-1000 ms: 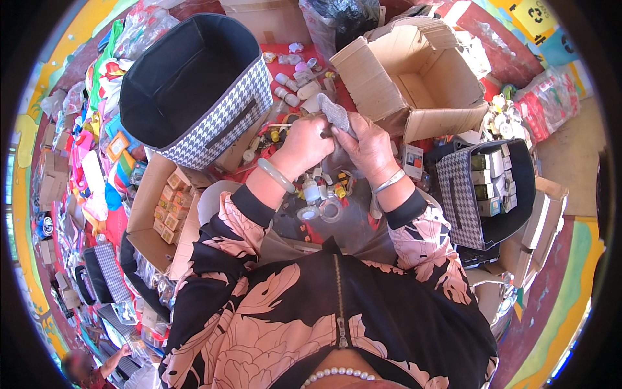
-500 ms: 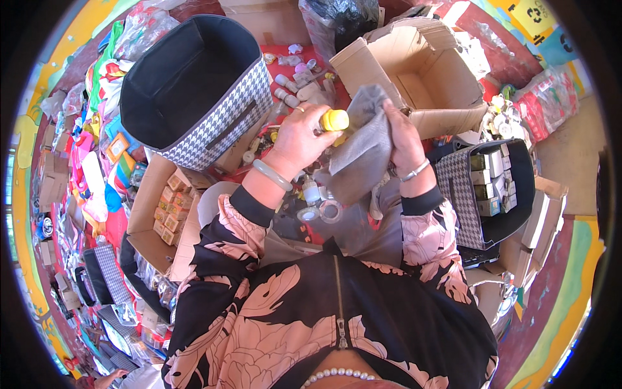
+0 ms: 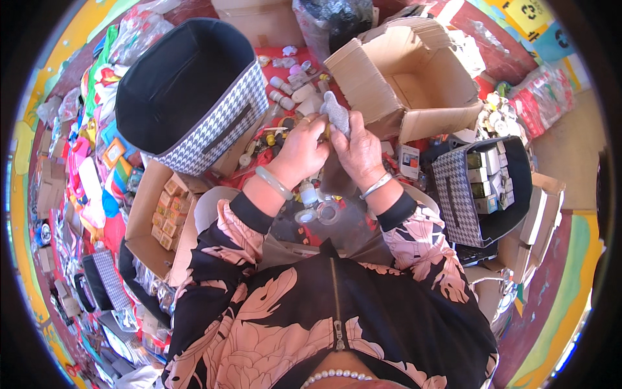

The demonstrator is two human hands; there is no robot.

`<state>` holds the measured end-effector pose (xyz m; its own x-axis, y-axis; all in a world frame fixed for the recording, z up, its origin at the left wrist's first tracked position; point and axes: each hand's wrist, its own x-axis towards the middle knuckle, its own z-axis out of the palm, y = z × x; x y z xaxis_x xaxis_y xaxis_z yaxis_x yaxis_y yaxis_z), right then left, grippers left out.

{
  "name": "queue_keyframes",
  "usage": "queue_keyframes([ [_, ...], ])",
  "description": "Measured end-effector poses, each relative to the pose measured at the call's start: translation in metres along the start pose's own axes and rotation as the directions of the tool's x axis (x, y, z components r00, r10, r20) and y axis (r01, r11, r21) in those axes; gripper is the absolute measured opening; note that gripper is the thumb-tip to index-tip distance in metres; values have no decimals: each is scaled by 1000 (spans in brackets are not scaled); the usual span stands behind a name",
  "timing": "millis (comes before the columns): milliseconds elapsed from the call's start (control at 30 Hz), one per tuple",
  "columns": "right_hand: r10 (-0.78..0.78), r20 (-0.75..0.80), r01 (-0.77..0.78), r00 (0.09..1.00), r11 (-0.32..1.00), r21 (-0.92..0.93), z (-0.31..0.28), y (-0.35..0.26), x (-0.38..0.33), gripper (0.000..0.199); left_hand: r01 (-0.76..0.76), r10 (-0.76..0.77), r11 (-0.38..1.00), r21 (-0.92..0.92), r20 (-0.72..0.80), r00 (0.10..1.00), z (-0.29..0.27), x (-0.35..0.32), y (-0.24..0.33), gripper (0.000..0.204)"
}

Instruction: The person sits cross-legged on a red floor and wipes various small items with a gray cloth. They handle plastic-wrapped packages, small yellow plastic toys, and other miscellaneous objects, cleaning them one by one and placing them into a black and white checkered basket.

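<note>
From my remote seat, the biggest thing in view is the black fabric bin with a houndstooth front (image 3: 194, 97), open-mouthed at upper left; across from it an open cardboard box (image 3: 414, 78) gapes at upper right, flaps splayed. At right stands a smaller houndstooth bin (image 3: 463, 194) packed with small dark-and-green cartons, and at lower left a shallow cardboard tray (image 3: 146, 214) holds rows of little tan boxes. Between the big bin and the open box, small white and pink bottles (image 3: 291, 87) lie scattered on the red surface. Front and centre, my two hands meet — the left hand (image 3: 303, 152), a pale bangle at its wrist, is curled tight against the right hand (image 3: 359, 152), which wears a thin silver bangle. Both are closed on a small grey cloth pouch (image 3: 337, 113), its bunched top poking up above the fingertips, just in front of the box's near flap. I cannot tell what, if anything, sits inside the pouch. Just below the wrists, on the lap — a clear roll of tape (image 3: 327, 211) beside a small white-capped bottle (image 3: 308, 193).
</note>
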<state>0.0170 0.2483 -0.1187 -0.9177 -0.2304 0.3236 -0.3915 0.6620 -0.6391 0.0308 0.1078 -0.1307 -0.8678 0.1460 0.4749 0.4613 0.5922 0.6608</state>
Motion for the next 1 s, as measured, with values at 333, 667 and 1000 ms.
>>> queue_keyframes([
  [333, 277, 63, -273, 959, 843, 464, 13, 32, 11, 30, -196, 190, 971, 136, 57, 980, 5, -4, 2, 45],
  [667, 263, 396, -418, 880, 31, 908, -21, 30, 24, 28, 142, -200, 880, -453, -82, 976, -3, 10, 6, 42],
  [1000, -141, 20, 116, 990, 883, 455, -22, 14, 12, 23, 317, -181, 687, -654, 268, 946, -8, 2, 0, 37],
])
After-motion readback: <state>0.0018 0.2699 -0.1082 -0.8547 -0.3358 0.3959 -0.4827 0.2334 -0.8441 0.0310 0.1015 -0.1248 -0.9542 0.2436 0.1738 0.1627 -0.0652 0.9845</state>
